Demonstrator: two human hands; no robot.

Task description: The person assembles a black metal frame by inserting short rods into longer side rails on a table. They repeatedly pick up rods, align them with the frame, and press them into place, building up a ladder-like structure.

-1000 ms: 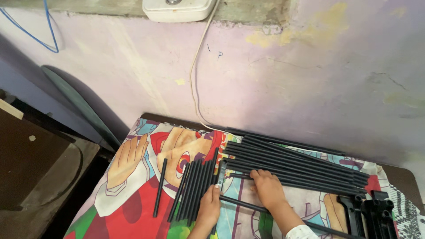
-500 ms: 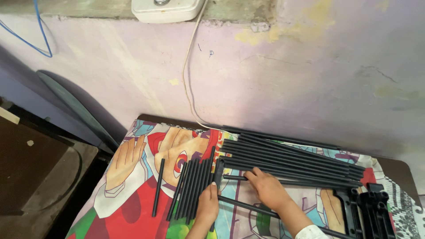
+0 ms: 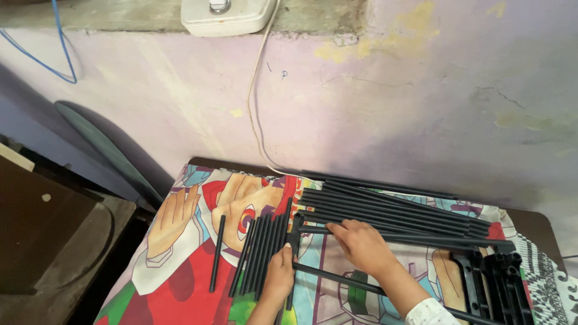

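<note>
My left hand (image 3: 280,277) is closed around the end of a short black rod (image 3: 293,241), at the right edge of a row of several short black rods (image 3: 259,253). One more short rod (image 3: 217,253) lies apart on the left. My right hand (image 3: 361,244) rests flat, fingers spread, on a pile of long black rods (image 3: 397,207) running to the right. A long rod (image 3: 337,278) lies slantwise under both wrists. Everything sits on a colourful cartoon-print cloth (image 3: 174,241).
Black plastic connector frames (image 3: 494,277) lie at the right near the table's edge. A purple wall stands close behind, with a white box (image 3: 226,15) and its cable (image 3: 256,120) hanging down to the table. Dark wooden furniture (image 3: 42,241) stands at the left.
The view has tilted down slightly. My right hand has slid a little left along the long rods, and my left hand has stayed by the short rods.
</note>
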